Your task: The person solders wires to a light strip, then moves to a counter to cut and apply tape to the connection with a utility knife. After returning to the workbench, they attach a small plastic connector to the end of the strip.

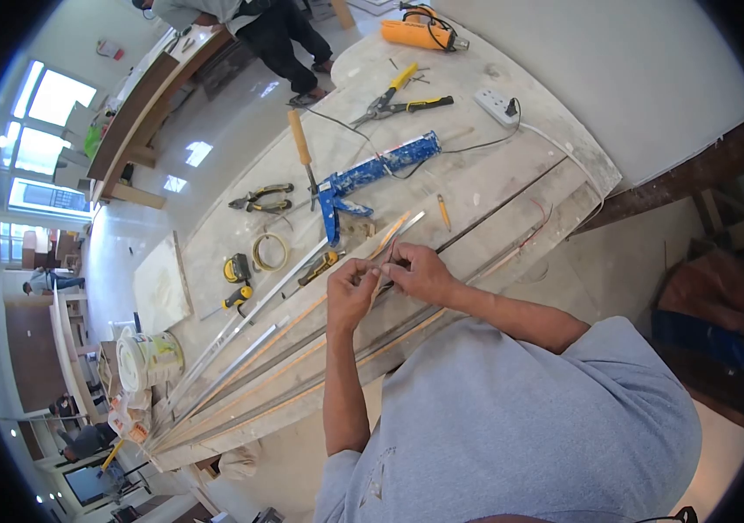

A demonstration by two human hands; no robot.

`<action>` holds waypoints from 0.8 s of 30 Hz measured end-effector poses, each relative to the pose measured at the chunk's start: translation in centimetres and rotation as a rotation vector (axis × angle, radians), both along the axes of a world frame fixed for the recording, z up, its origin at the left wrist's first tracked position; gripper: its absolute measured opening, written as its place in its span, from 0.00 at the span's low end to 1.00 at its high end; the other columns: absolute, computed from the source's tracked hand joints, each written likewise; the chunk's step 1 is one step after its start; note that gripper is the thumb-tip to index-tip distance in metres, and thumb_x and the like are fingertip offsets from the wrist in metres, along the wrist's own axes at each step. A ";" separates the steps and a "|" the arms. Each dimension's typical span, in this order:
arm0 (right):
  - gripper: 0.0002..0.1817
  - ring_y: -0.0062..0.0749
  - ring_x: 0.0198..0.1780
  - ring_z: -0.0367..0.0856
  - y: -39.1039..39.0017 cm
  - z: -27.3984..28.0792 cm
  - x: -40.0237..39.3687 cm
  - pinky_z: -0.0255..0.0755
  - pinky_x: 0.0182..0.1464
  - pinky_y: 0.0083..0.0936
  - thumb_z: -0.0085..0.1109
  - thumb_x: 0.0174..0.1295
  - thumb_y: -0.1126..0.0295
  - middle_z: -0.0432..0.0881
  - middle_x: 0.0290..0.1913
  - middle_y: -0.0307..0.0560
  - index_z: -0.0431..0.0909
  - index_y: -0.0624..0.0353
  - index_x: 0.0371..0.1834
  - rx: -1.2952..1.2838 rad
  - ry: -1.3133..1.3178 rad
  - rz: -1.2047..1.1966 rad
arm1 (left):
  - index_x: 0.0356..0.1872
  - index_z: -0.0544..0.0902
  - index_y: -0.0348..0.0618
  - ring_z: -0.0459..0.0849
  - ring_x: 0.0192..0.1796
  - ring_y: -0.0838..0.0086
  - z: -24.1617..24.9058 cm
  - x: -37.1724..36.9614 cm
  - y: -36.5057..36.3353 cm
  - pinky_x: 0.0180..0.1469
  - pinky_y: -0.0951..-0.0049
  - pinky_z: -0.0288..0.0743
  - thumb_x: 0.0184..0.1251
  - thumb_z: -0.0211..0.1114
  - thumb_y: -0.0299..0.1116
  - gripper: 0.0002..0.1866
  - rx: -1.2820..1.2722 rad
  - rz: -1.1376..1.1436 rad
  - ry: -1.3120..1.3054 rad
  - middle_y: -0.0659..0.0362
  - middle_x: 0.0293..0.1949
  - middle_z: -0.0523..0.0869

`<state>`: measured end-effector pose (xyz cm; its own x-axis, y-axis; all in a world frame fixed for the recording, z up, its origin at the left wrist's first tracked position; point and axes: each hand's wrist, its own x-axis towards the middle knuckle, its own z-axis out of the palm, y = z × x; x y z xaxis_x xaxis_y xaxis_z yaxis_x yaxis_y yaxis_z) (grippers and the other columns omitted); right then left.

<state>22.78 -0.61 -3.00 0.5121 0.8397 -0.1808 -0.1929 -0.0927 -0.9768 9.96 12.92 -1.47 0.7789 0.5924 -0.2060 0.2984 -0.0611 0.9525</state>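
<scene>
My left hand (351, 292) and my right hand (424, 274) meet over the workbench, with fingertips pinched together at one spot. Between them runs a thin, narrow strip, with an orange-yellow strip (394, 228) showing just beyond the fingers. Its exact kind is too small to make out, and the fingers hide the pinched part. Beside it lies a thin silver metal channel (411, 221). Close to my left hand is a yellow-and-black utility knife or similar tool (318, 268). A pencil (444, 213) lies past my right hand.
Around the bench lie a blue caulking gun (380, 170), a wooden-handled tool (300, 139), pliers (263, 199), snips (398, 100), a tape measure (237, 268), an orange heat gun (420, 33) and a power strip (496, 106). A bucket (149, 359) stands left; a person (280, 39) stands beyond.
</scene>
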 end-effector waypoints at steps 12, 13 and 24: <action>0.09 0.22 0.31 0.83 -0.4 0.5 0.0 0.80 0.34 0.23 0.57 0.73 0.69 0.84 0.31 0.42 0.79 0.66 0.42 0.050 0.204 0.028 | 0.36 0.85 0.35 0.75 0.31 0.87 0.2 0.3 -0.3 0.34 0.81 0.69 0.69 0.67 0.29 0.07 -0.065 0.050 0.000 0.67 0.30 0.83; 0.09 0.22 0.31 0.83 -0.4 0.4 -0.1 0.80 0.34 0.23 0.57 0.73 0.69 0.84 0.31 0.42 0.79 0.66 0.42 0.049 0.204 0.031 | 0.36 0.85 0.35 0.76 0.32 0.86 0.3 0.3 -0.2 0.35 0.81 0.70 0.70 0.67 0.30 0.07 -0.048 0.037 0.021 0.67 0.30 0.84; 0.10 0.23 0.27 0.83 -0.3 0.0 -0.4 0.80 0.31 0.24 0.59 0.72 0.68 0.84 0.30 0.44 0.78 0.67 0.41 0.001 0.137 0.003 | 0.42 0.88 0.34 0.78 0.30 0.85 0.7 -0.5 0.4 0.33 0.80 0.71 0.69 0.68 0.32 0.10 -0.034 0.015 0.012 0.65 0.29 0.86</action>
